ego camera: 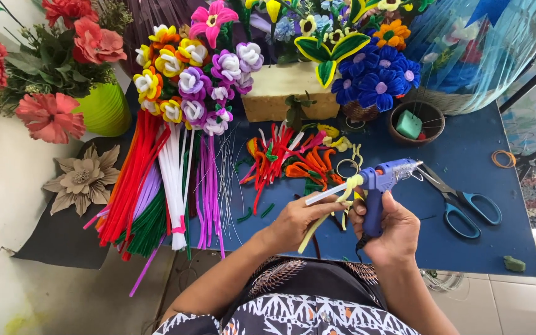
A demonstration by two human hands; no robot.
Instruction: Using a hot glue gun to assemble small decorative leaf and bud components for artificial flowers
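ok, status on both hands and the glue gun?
Right hand gripping blue glue gun. Left hand holding pale yellow pipe cleaner beside it. Scissors lie right of gun, apart.

Bare forearms, no sleeves, dark garment with white and brown batik pattern

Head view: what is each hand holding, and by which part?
The right hand grips a blue glue gun by its handle. The left hand pinches yellow pipe cleaner strands near the gun's rear end.
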